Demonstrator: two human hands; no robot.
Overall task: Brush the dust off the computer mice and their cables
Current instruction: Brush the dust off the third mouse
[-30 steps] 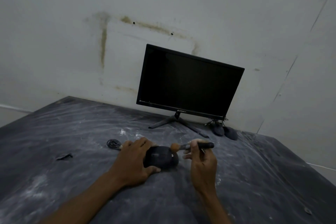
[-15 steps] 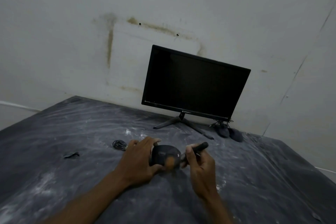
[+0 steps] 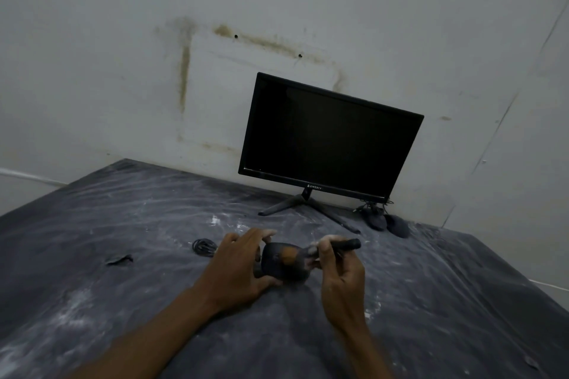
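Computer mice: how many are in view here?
3. One mouse is held by the left hand mid-table; two mice lie beside the monitor stand. Others may be hidden.

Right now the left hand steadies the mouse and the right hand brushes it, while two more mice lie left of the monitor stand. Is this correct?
Not quite. In the head view the two other mice lie right of the monitor stand, not left. The left hand does steady the mouse, and the right hand holds the brush on it.

A dark computer mouse (image 3: 281,264) sits tilted on the dusty tabletop, a brush's (image 3: 320,249) orange bristles pressed against its back. Its coiled cable (image 3: 203,246) lies nearby; two more mice (image 3: 388,222) rest beside the monitor stand.
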